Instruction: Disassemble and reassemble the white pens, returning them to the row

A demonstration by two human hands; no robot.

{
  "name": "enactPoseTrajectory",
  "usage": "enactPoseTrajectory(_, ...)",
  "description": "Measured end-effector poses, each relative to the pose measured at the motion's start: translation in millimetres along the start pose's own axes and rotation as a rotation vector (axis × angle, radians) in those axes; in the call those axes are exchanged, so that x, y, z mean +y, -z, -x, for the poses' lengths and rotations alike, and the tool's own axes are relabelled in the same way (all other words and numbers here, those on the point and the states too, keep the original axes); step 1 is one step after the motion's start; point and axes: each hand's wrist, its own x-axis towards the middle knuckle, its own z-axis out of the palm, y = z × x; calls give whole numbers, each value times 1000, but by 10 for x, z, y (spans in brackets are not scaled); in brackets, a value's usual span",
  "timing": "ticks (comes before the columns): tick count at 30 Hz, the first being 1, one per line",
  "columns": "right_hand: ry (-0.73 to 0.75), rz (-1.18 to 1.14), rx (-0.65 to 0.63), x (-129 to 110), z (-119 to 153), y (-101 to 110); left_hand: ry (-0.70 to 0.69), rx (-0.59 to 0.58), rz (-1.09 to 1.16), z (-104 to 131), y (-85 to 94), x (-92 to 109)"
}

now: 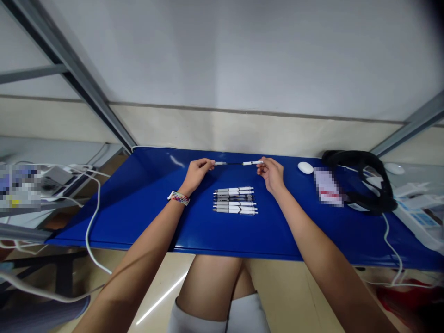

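Observation:
Over the far part of the blue table, a pen stands separated into two sections. My left hand (200, 170) pinches the grey grip section (220, 163). In the fingers of my right hand (272, 173) is the white pen barrel (250, 163). A thin dark refill (235, 163) spans the gap between the two sections, roughly level. Nearer to me, several white and grey pens (234, 204) lie side by side in a row, tips to the left. One pen in the row looks darker than the others.
The blue table (138, 203) meets a wall at the back. To the right are a white oval mouse-like object (305, 167), a blurred packet (328, 186) and a black headband-like device (376, 180). White cables (93, 222) hang on the left.

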Motion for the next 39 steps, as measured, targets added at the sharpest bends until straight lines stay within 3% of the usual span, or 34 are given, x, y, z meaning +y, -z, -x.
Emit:
enactPoseTrajectory(7, -75, 81, -312, 26, 121, -91, -47, -104, -114, 76, -70, 94)
enactPoseTrajectory(10, -42, 131, -362, 49, 133, -93, -39, -111, -169, 100, -81, 135)
enactPoseTrajectory(27, -64, 93, -318, 52, 140, -105, -87, -140, 94, 111, -125, 143)
enactPoseTrajectory(39, -44, 118, -330, 43, 138, -122, -83, -156, 94, 103, -131, 127)
